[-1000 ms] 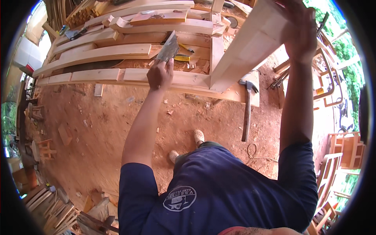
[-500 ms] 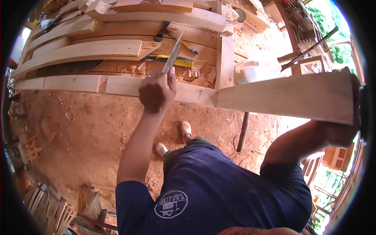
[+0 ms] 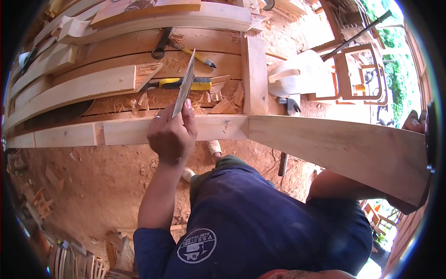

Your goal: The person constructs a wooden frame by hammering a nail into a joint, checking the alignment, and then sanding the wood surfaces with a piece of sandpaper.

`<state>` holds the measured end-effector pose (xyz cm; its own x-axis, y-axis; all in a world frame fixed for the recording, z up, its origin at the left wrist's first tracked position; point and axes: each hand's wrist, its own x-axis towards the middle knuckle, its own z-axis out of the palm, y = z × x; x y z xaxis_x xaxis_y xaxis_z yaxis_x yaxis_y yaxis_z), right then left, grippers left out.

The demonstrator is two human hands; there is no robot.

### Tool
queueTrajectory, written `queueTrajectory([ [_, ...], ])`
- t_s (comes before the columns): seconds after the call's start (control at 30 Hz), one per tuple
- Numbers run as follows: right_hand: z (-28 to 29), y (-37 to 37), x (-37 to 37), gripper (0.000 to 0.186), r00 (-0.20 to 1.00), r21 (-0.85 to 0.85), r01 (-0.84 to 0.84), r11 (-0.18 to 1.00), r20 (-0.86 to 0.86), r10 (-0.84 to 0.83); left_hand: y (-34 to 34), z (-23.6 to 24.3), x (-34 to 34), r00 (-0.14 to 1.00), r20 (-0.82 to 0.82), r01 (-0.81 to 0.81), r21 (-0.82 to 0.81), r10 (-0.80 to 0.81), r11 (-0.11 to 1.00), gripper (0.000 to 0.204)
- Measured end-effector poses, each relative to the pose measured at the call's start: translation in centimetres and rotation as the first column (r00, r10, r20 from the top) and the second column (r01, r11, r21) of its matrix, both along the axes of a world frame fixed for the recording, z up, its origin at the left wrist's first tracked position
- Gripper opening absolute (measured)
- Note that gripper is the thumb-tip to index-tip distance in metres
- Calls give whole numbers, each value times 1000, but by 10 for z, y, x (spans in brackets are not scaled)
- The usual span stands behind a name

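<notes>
My left hand (image 3: 171,136), a ring on one finger, is closed around a thin, flat metal blade (image 3: 185,86) that tapers to a point. Its upper part shows above the fist; any handle is hidden. Behind this hand runs a pale timber rail (image 3: 125,132) with a shallow notch cut across it. My right hand (image 3: 413,122) grips the outer end of a wide planed wooden board (image 3: 334,146) at the right; only some fingertips show over its upper edge. The board's narrow-looking far end meets the rail's right end in view; whether they touch I cannot tell.
Beyond the rail lie a yellow-and-black handled tool (image 3: 188,83), a chisel-like yellow tool (image 3: 200,58), a dark ring-ended tool (image 3: 160,44) and shavings. More timber beams (image 3: 88,86) are stacked left. A white jug (image 3: 297,76) and a hammer (image 3: 290,105) sit right of the cross beam (image 3: 254,69).
The view has shifted, uncovering the hammer beside the jug. The board's outer end now sits lower and looks broader, its face tilted more. My left hand keeps its hold on the blade.
</notes>
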<state>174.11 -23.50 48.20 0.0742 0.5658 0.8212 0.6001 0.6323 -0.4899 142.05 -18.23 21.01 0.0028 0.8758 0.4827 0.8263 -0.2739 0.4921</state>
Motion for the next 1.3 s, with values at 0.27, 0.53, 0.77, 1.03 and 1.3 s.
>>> queueTrajectory([
  [0.27,-2,-1,1,50,1000,3,-14,1000,-7,14,3,-5,6,1000,-12,29,5,-29,1000,26],
  [0.53,-5,8,-5,46,997,4,-68,998,-36,68,1,-5,3,1000,-9,-15,8,15,1000,30],
  [0.77,-9,7,-10,43,995,6,-87,996,-53,87,-3,-5,4,1000,-30,-5,22,6,1000,24],
  [1.03,5,2,-22,40,972,45,-216,975,-87,219,-6,-17,13,997,-9,-79,40,79,996,41],
  [1.3,12,9,-48,29,831,-3,-483,876,-315,457,-1,-23,2,990,-91,-106,54,111,993,47],
])
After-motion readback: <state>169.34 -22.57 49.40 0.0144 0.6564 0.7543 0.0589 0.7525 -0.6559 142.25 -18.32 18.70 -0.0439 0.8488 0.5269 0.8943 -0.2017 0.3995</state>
